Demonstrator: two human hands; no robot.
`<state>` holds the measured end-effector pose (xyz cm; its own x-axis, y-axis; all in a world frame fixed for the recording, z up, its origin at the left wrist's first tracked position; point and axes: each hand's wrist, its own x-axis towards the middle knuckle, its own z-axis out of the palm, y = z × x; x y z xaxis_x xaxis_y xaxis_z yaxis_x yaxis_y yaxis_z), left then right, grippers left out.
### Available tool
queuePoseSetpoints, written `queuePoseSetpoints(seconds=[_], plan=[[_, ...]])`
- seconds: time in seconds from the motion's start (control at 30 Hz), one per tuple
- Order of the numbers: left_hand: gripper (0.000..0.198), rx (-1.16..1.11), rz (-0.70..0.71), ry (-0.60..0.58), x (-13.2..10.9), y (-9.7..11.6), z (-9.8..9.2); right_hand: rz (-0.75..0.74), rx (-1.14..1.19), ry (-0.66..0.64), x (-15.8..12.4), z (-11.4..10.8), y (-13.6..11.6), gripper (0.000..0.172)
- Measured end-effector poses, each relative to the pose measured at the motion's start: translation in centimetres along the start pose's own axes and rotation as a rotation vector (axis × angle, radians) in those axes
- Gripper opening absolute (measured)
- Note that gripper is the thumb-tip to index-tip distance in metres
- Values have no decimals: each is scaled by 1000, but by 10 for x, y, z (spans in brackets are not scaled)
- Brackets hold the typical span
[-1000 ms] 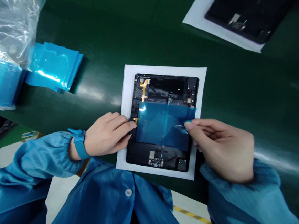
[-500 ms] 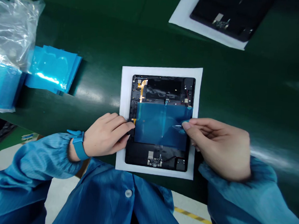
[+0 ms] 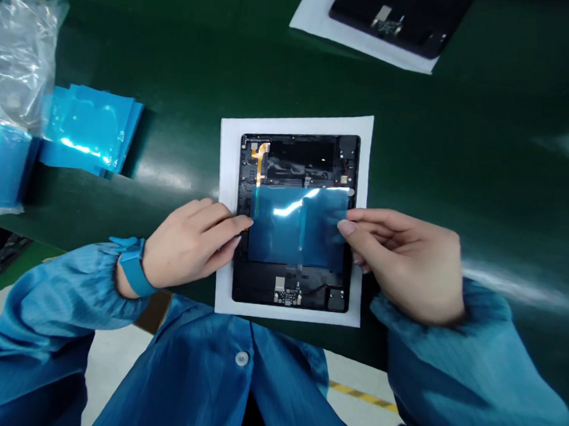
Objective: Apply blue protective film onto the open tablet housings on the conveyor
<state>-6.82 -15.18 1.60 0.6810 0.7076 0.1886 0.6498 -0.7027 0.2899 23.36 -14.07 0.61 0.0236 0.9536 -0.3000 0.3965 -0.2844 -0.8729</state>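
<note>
An opened tablet [image 3: 283, 282] shows its inner parts, with an orange flex cable [image 3: 259, 165] along its upper left. Across its middle lies or hovers a translucent blue film [image 3: 283, 229], with a bright glare on it. My right hand [image 3: 404, 255] pinches the film's right edge between thumb and index finger. At the film's left edge, my left hand [image 3: 193, 242] is closed, its thumb and index fingertips over the tablet's side. Whether the film touches the tablet everywhere, I cannot tell. White paper [image 3: 284, 313] lies beneath the tablet.
Blue film sheets [image 3: 97, 123] are stacked at the left, beside a clear plastic bag [image 3: 17, 67] holding more blue sheets. Toward the back, a second tablet [image 3: 398, 18] rests on white paper. The green tabletop [image 3: 188, 54] ends in front of my body.
The whole scene has shifted slightly left and up in view. A bright glare now shows along the film's upper part. Both hands keep their places at the film's sides.
</note>
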Motion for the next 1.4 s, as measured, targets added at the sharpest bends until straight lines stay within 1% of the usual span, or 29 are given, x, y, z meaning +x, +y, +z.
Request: queuePoseSetpoints(seconds=[0.1,0.17,0.27,0.4,0.47,0.6,0.7,0.73,0.8,0.87,0.9,0.93,0.97,1.0,1.07,1.13,1.2,1.27,1.33,1.4], plan=[[27,123,89,-52,15,-6,-6,-15,8,-5,0,0,2,25],[29,173,146,-90,26,-9,-6,-30,2,-6,-1,0,3,25],[33,180,207,-127,39,-13,-2,-49,-7,-7,-1,0,5,25],[38,161,241,-226,57,-12,6,-59,-26,-10,-2,-1,5,24],[41,161,260,-276,68,-6,10,-81,-60,31,-1,0,6,24],[48,175,270,-334,86,11,18,-141,-149,179,1,-1,9,22],[50,155,262,-347,87,12,18,-223,-234,242,0,-4,9,20],[50,145,251,-338,85,8,17,-281,-285,231,-1,-4,7,20],[48,118,171,-275,74,-5,12,-476,-420,128,-4,-2,2,20],[48,70,38,-173,59,-23,7,-751,-580,-52,-4,5,-4,23],[52,39,-20,-134,52,-32,5,-887,-661,-151,-3,9,-8,27],[61,9,-55,-117,44,-40,4,-1001,-739,-239,0,14,-11,32],[74,-16,-69,-123,37,-47,3,-1084,-815,-307,4,20,-13,37],[89,-33,-68,-146,32,-52,4,-1136,-881,-356,10,25,-16,42],[112,-44,-60,-203,24,-57,8,-1163,-978,-392,22,33,-20,51],[123,-48,-59,-239,21,-58,12,-1134,-1044,-367,32,39,-23,54],[126,-55,-66,-254,21,-57,15,-1106,-1082,-329,33,42,-24,56],[127,-59,-73,-260,22,-56,14,-1118,-1085,-326,25,43,-24,58],[126,-58,-81,-268,23,-54,13,-1166,-1044,-377,14,41,-23,58],[126,-55,-89,-270,23,-54,13,-1155,-995,-419,8,38,-20,57]])
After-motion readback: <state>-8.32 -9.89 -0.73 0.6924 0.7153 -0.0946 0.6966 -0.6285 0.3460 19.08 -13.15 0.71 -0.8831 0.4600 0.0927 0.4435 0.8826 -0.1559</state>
